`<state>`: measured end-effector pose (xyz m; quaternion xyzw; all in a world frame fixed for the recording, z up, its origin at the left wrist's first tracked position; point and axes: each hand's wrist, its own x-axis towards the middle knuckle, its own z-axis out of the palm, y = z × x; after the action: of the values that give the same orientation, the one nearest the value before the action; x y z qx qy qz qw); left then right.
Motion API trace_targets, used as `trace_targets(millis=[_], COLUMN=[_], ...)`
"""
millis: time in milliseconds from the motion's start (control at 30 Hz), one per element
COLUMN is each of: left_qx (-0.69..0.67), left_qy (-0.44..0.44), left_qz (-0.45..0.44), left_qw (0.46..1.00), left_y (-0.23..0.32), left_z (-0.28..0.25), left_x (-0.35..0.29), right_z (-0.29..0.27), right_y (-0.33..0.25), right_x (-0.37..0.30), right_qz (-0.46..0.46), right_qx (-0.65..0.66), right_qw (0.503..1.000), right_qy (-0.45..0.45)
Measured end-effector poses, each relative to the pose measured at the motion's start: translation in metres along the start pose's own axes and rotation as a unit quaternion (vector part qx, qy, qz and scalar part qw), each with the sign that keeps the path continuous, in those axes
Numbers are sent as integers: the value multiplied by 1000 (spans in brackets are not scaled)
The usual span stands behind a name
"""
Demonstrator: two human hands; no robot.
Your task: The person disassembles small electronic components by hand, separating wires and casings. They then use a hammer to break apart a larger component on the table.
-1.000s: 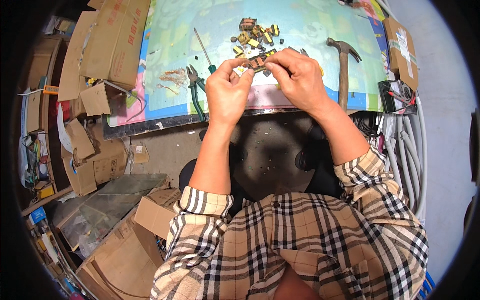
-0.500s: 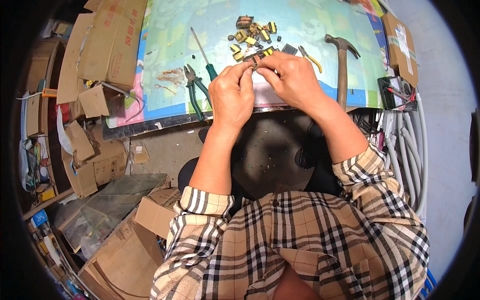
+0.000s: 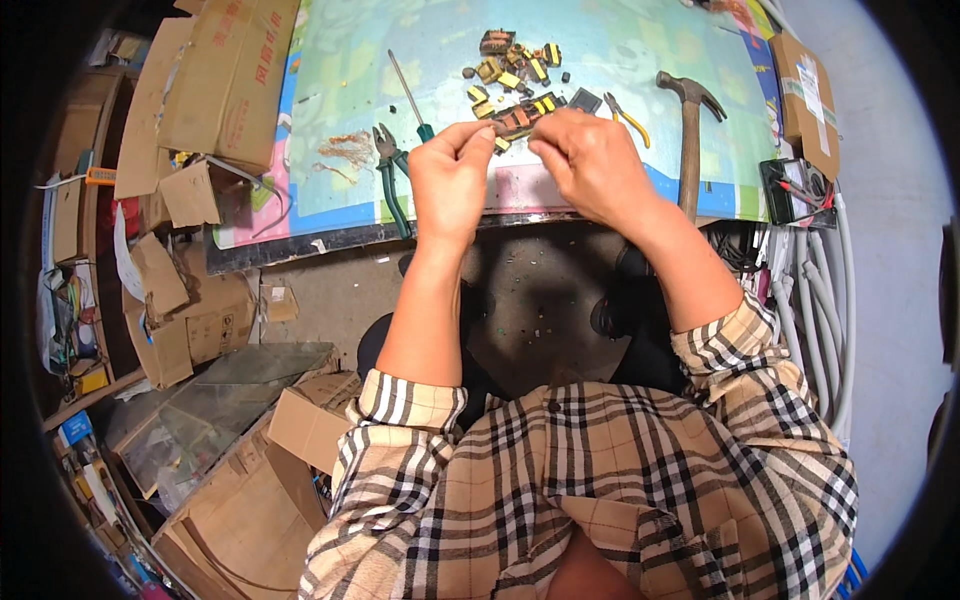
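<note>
On the table mat, a dark part with copper-coloured and yellow sections (image 3: 524, 117) lies just beyond my fingertips; its exact kind is unclear. My left hand (image 3: 449, 185) is closed, thumb and forefinger pinched at its left end; what they grip is hidden. My right hand (image 3: 592, 165) is also closed, fingers curled towards the thumb, a small gap from the left; anything inside is too small to name. Beyond lies a pile of yellow and black coil-like components (image 3: 510, 68). A flat dark block (image 3: 585, 100) sits above my right knuckles.
Left of my hands are green-handled pliers (image 3: 391, 190), a screwdriver (image 3: 405, 87) and fine copper wire strands (image 3: 348, 150). To the right lie yellow-handled cutters (image 3: 632, 122), a hammer (image 3: 690, 140) and a black device with red leads (image 3: 797, 190). Cardboard boxes (image 3: 225, 90) stand at the left edge.
My hands have moved apart slightly, the left one leftward and the right one rightward. More of the dark part between them now shows. The view has shifted a little.
</note>
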<state>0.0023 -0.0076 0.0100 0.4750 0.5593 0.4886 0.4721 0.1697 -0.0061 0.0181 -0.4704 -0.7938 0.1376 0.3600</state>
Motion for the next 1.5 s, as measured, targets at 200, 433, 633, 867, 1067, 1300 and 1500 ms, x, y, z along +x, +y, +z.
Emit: trace_targets(millis=[200,433,633,867,1067,1300,1500], left_qx=[94,80,351,405,366,306,330], left_qy=[-48,-102,-17,-13,12,13,-19], left_qz=[20,7,209,228,219,132,131], left_qw=[994,992,913,885,904,943,935], left_y=[-3,1,6,7,3,5,4], left_z=[1,-4,0,6,8,8,6], left_x=[-1,-2,-11,-12,-11,-9,-8], right_z=[0,-5,-2,5,4,2,0], right_y=[8,16,21,3,2,4,-2], right_x=[5,9,8,2,3,3,6], right_qz=[4,32,32,2,-7,72,46], right_qx=[-63,-30,-63,-54,-15,-26,27], right_qw=[994,994,997,998,999,994,998], right_qy=[88,95,16,-16,-30,-81,23])
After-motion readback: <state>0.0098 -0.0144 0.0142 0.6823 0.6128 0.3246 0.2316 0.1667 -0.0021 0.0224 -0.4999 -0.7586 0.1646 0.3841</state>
